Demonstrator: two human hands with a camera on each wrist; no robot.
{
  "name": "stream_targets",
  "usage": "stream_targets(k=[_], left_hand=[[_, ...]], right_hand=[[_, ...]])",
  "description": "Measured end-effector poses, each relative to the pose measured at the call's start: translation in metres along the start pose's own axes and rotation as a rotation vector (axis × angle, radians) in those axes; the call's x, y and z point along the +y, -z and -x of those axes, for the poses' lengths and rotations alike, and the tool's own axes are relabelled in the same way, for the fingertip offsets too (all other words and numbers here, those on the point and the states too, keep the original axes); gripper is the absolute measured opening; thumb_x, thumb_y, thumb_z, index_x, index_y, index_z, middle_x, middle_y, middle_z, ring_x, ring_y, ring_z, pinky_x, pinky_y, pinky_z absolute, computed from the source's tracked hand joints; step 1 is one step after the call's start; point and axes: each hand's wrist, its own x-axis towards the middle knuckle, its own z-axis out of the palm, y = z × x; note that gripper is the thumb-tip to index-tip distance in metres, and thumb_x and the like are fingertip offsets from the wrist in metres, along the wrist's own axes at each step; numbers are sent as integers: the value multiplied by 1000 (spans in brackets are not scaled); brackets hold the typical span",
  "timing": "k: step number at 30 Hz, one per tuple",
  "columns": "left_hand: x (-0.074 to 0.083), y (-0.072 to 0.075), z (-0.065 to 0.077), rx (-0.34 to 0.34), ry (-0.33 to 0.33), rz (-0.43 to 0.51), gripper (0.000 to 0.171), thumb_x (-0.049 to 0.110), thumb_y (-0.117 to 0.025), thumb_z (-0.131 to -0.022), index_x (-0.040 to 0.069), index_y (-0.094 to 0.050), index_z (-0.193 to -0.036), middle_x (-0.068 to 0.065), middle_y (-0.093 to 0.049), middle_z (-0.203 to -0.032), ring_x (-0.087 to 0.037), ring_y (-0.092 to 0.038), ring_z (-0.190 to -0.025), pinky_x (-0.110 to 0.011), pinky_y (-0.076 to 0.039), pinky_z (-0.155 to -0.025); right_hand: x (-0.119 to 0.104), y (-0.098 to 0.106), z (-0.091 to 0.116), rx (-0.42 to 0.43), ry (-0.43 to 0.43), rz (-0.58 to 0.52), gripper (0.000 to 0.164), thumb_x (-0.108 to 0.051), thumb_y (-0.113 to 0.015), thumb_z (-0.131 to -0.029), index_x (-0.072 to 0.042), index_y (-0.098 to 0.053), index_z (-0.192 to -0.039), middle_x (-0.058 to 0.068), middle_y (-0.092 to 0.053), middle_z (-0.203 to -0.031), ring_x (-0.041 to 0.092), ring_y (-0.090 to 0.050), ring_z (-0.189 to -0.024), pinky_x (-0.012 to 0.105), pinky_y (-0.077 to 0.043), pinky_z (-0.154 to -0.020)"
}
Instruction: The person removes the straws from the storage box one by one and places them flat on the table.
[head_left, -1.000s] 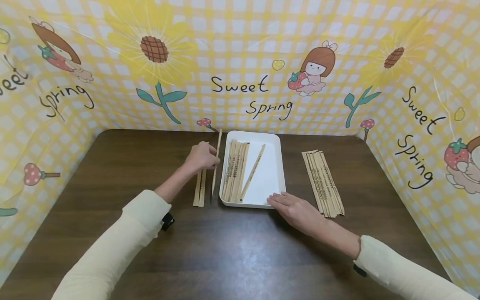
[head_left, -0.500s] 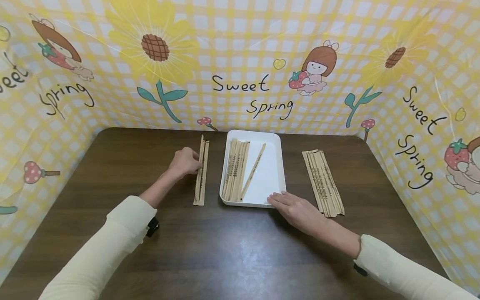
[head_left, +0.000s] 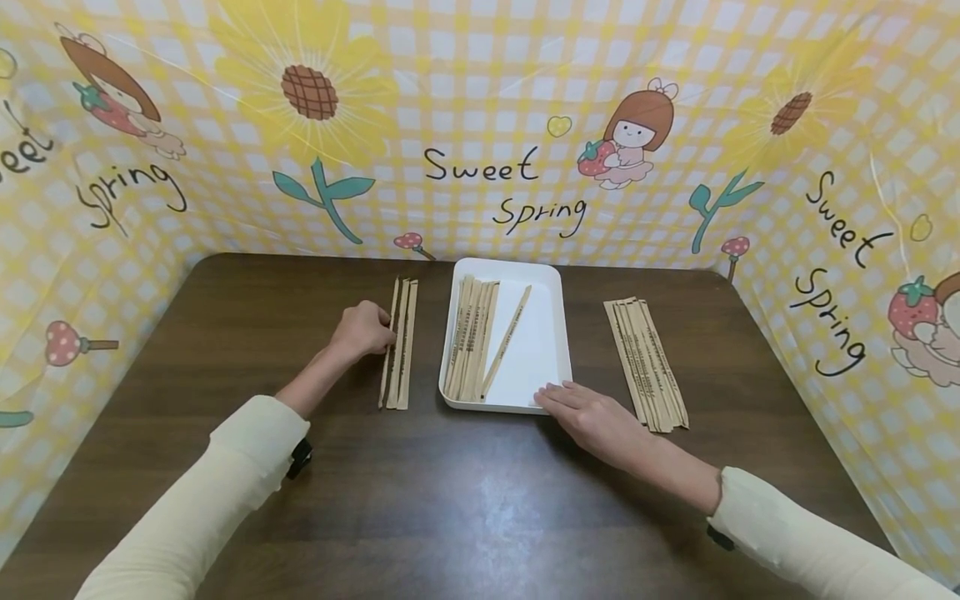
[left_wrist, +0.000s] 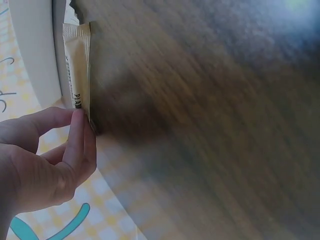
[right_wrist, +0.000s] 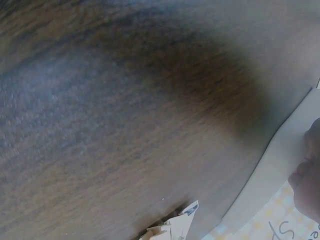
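Note:
My left hand (head_left: 362, 328) pinches a slim paper-wrapped stick (head_left: 385, 375) near its middle. The stick stands at the left side of a small row of similar wrapped sticks (head_left: 406, 358) on the table. In the left wrist view, thumb and fingertips meet on the printed brown wrapper (left_wrist: 79, 65). My right hand (head_left: 592, 421) rests with straight fingers on the near right corner of a white tray (head_left: 543, 333). Inside the tray, a bundle of wrapped sticks (head_left: 470, 342) lies along the left side, and one single stick (head_left: 506, 342) slants beside it.
Right of the tray, a fanned pile of wrapped sticks (head_left: 647, 367) lies on the dark wooden table (head_left: 450, 500). A yellow checked cloth (head_left: 480, 100) rises behind and at both sides of the table.
My left hand has moved left, away from the tray's edge, carrying the stick to the left side of the small row. My right hand stays on the tray.

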Motion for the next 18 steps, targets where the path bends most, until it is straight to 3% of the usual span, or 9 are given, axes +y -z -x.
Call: stream_targets(k=[2,6,13,18], left_hand=[[-1,-1,0,3,-12,-4,7,3,-61,-84,2,-67,-81,-3,-66,-63,-13,-63,-59,-26,-49,-59],[-1,-1,1,6,-19,-15,14,5,-62,-84,-1,-71,-93,-7,-70,-70,-15,-66,-61,-28,-49,-62],[1,0,-1,11,-7,3,6,2,-57,-78,2,-63,-78,-2,-61,-59,-14,-61,-60,-25,-39,-53],[10,3,-3,9,-14,-10,31,6,-58,-81,-6,-69,-107,-8,-69,-74,-16,-60,-65,-30,-47,-64]], right_hand=[[0,0,0,-3,0,2,39,4,-73,-82,5,-68,-121,17,-69,-119,29,-65,-113,43,-49,-100],[0,-1,0,-8,1,1,41,4,-73,-81,5,-67,-122,17,-69,-119,28,-65,-114,42,-48,-100],[0,-1,1,-6,-2,4,42,3,-74,-81,5,-67,-122,17,-69,-120,28,-65,-114,42,-49,-100],[1,-2,1,-5,-2,13,41,3,-73,-82,5,-67,-122,16,-69,-120,28,-65,-113,42,-49,-100]])
